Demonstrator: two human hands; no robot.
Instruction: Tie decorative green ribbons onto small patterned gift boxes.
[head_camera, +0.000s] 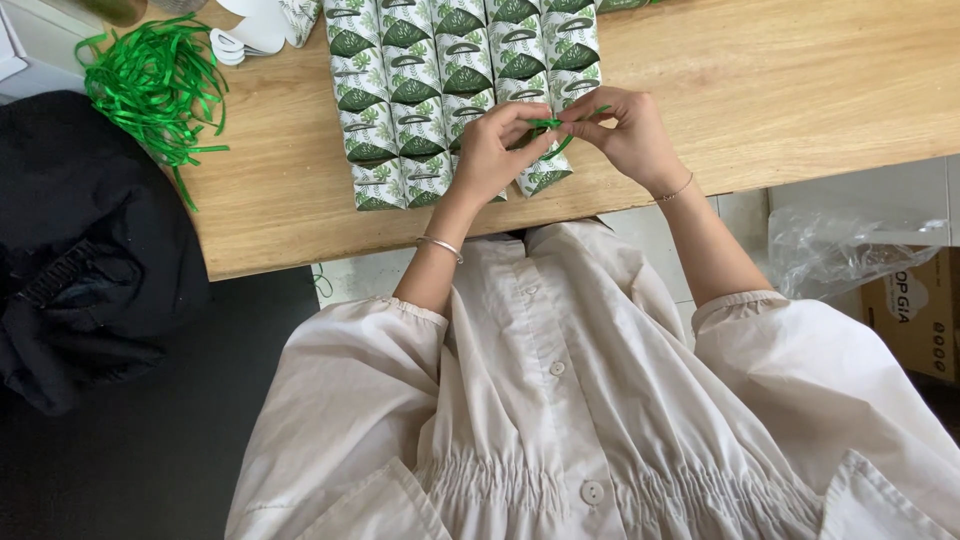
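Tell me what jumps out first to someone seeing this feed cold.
Both hands meet mid-table: the left hand and right hand pinch a green ribbon between their fingertips. Under them lie rows of leaf-printed white and green boxes on the wooden table. At the table's far left sits a loose heap of green ribbon strands.

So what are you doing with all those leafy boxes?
Both hands are pinching a green ribbon over the boxes lined up in rows on the table. The left hand and right hand meet at the ribbon. A pile of ribbons lies at the table's left end.
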